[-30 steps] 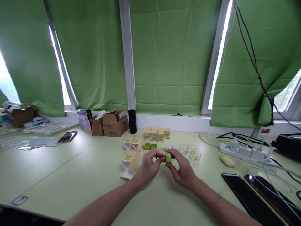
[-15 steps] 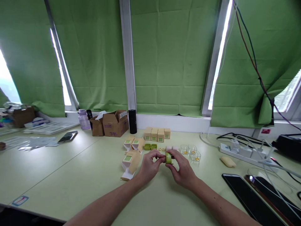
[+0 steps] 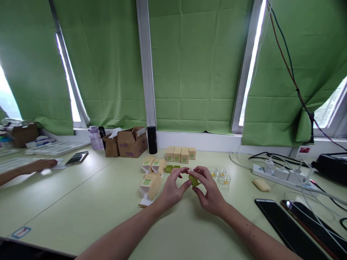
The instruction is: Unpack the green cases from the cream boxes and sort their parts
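My left hand (image 3: 173, 189) and my right hand (image 3: 210, 191) meet over the pale green table (image 3: 81, 202). Between their fingertips sits a small green round case (image 3: 193, 180); both hands pinch it, with some fingers lifted. Just beyond lie two more green cases (image 3: 172, 168), several clear plastic cups with yellow pieces (image 3: 221, 174) and a row of small tan boxes (image 3: 180, 154). To the left of my left hand are opened tan boxes (image 3: 149, 185) lying flat.
Brown cardboard boxes (image 3: 130, 141), a black cylinder (image 3: 152, 139) and a purple bottle (image 3: 94, 137) stand by the window. A power strip with cables (image 3: 282, 173), a tan bar (image 3: 261, 185) and dark phones (image 3: 292, 227) lie right. Another person's hand (image 3: 38, 166) rests at far left near a phone (image 3: 76, 157).
The green case has tilted in my fingers and my right hand's fingers have lifted and spread over it. Another person's hand has come into view at the far left.
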A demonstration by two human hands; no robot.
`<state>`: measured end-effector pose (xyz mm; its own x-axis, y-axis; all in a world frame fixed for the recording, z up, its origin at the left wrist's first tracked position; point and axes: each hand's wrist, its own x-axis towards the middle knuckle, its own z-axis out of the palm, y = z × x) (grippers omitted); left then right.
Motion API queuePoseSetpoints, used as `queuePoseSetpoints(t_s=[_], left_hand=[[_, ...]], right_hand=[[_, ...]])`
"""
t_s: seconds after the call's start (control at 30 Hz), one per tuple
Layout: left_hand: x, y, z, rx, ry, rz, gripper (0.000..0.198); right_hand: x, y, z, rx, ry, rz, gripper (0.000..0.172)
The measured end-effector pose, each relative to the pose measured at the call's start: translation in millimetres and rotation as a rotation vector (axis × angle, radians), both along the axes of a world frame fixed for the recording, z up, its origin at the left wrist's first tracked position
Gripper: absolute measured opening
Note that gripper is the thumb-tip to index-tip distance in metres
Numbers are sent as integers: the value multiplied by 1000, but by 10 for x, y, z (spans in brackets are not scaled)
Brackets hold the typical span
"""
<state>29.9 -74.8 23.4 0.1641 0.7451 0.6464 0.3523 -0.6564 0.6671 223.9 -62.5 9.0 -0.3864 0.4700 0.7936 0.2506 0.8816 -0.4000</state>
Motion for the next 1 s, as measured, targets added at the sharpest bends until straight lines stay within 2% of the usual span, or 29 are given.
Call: queuePoseSetpoints(t_s=[0.13,0.37,0.5,0.77,0.9,1.0], left_hand=[[20,36,-17,-28,-22,-35,39],[29,88,-69,-44,-107,-104,30],[25,90,-75,-73,-141,-115,33],[39,30,20,22,-26,-87,47],[48,14,20,47,-17,-25,44],[47,7,-1,85,9,18,45]], right_hand=[[-10,-27,12,23,-31,55,68],[14,-18,22,-4,48,-31,65],[17,-16,32,20,92,-14,63],[19,-49,72,88,74,1,63],[32,-43,70,137,57,-64,59],[34,-32,84,222,76,-158,49]])
